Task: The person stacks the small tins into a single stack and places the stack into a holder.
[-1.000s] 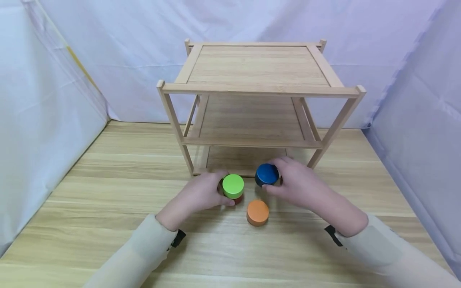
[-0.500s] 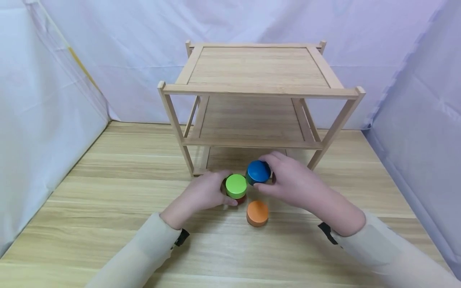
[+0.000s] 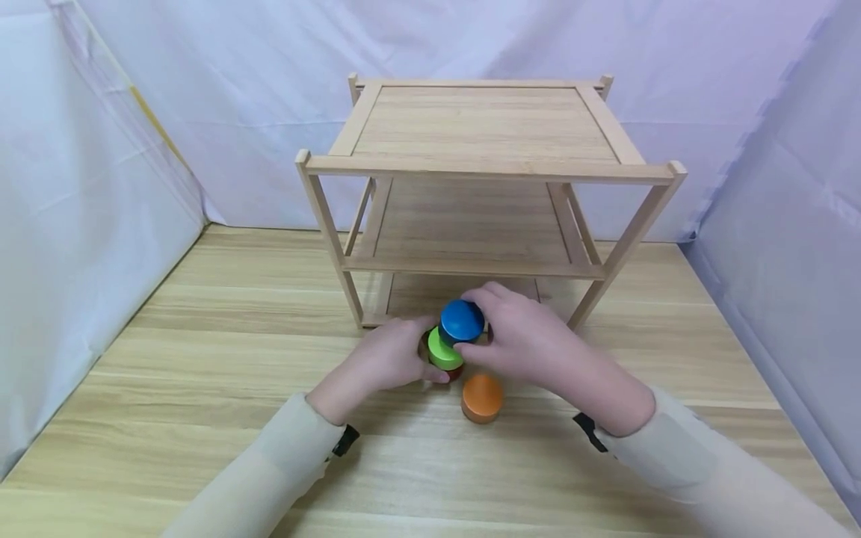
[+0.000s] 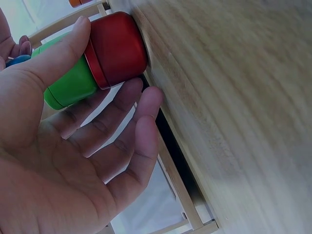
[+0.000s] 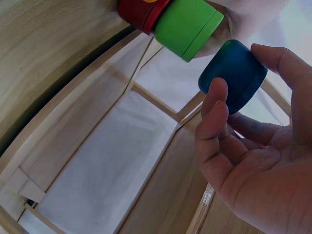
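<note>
A small round green tin [image 3: 442,354] stands on a red tin [image 4: 117,48], which rests upright on the tabletop in front of the shelf. My left hand [image 3: 389,354] holds this pair from the left, thumb along one side near their joint and fingers round the other. With thumb and fingertips my right hand [image 3: 521,329] pinches a blue tin [image 5: 233,75]. In the right wrist view the blue tin is off the table, slightly apart from the green tin's top. An orange tin [image 3: 482,398] stands on the table nearer to me, touched by neither hand.
Behind the tins rises a three-tier wooden shelf [image 3: 471,267], its lowest board close to both hands. White cloth [image 3: 269,112] hangs behind and at both sides. The wood-grain tabletop [image 3: 202,359] stretches left and right of the shelf.
My right hand has carried the blue tin leftward until it overlaps the green tin in the head view. My left hand and the green and red tins have shifted slightly right.
</note>
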A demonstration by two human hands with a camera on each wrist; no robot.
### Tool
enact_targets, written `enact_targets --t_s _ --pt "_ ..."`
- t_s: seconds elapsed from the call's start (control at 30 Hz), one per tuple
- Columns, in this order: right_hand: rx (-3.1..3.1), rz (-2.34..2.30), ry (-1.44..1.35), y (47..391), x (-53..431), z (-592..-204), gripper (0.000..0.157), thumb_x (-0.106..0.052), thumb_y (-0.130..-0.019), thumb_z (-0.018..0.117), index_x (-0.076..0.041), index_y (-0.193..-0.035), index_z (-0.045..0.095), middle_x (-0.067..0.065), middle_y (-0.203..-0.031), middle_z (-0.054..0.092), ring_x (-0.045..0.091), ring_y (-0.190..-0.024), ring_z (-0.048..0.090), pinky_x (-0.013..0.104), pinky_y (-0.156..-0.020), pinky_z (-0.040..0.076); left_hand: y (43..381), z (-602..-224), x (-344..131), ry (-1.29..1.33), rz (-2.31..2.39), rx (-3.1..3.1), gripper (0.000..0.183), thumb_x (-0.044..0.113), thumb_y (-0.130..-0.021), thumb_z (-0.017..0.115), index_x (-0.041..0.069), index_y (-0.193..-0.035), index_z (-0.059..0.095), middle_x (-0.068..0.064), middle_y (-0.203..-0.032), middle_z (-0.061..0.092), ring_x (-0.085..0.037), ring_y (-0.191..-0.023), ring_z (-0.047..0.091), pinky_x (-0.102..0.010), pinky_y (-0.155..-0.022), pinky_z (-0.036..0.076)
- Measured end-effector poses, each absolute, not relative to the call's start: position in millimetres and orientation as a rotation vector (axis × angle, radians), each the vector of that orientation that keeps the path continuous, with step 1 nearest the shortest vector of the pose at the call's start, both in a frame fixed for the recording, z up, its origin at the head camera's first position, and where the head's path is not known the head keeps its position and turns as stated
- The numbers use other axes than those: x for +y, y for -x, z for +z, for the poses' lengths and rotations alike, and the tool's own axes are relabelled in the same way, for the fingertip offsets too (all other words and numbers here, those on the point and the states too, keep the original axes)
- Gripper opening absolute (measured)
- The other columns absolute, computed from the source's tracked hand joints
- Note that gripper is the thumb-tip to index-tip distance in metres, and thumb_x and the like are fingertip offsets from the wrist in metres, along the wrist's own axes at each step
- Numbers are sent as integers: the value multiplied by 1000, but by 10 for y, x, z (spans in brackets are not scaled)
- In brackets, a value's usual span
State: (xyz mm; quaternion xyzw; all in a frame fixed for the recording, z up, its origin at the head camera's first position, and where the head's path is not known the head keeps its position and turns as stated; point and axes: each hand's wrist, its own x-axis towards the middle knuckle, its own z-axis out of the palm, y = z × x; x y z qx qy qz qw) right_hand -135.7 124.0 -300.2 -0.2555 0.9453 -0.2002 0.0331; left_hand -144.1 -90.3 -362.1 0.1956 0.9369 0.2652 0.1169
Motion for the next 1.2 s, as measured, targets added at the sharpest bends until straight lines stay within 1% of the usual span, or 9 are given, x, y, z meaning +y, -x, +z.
enact_targets --t_s 0.13,0.2,0.3,0.47,0.77,1.0,1.2 --pt "2905 -605 810 1356 1195 -3018 57 -35 -91 82 -5 -136 65 9 -126 69 20 -93 70 38 -80 63 1447 -3626 -892 -581 787 2736 67 33 -81 95 15 -138 64 -4 -129 77 -25 -115 73 -49 -106 57" --pt "2903 -600 817 1356 1176 -3025 56 -35 -91 82 -5 -136 65 9 -126 69 20 -93 70 39 -81 64 1450 -3625 -887 -580 793 2733 66 32 -81 95 15 -137 65 -4 -129 77 -26 -115 73 -49 -107 57" --pt "2898 -582 810 1356 1155 -3035 57 -35 -91 81 -6 -138 64 10 -128 69 23 -99 72 42 -86 65 1451 -3618 -884 -583 795 2733 65 32 -81 95 14 -136 65 -5 -128 77 -27 -115 73 -50 -107 57" --pt "2889 -552 790 1354 1132 -3056 60 -36 -92 80 -6 -141 63 10 -132 68 25 -107 73 46 -92 65 1452 -3609 -887 -597 799 2733 67 32 -82 95 15 -139 64 -5 -130 76 -27 -116 74 -50 -107 57" --pt "2883 -544 793 1339 1113 -3073 62 -37 -92 80 -6 -143 62 11 -135 67 26 -110 74 48 -92 65 1463 -3622 -891 -611 794 2734 68 33 -82 95 16 -140 63 -4 -131 76 -27 -117 73 -48 -106 58" --pt "2867 -562 770 1341 1120 -3092 70 -39 -94 79 -3 -149 54 14 -144 64 30 -119 73 51 -98 63 1463 -3623 -890 -619 791 2744 64 33 -81 95 17 -135 65 -4 -128 77 -27 -115 74 -49 -105 58" --pt "2857 -574 752 1350 1137 -3124 70 -40 -93 80 -3 -147 56 14 -143 65 31 -121 72 52 -99 62 1462 -3619 -889 -630 790 2748 64 32 -81 95 17 -136 66 -5 -128 77 -28 -115 74 -50 -106 58"
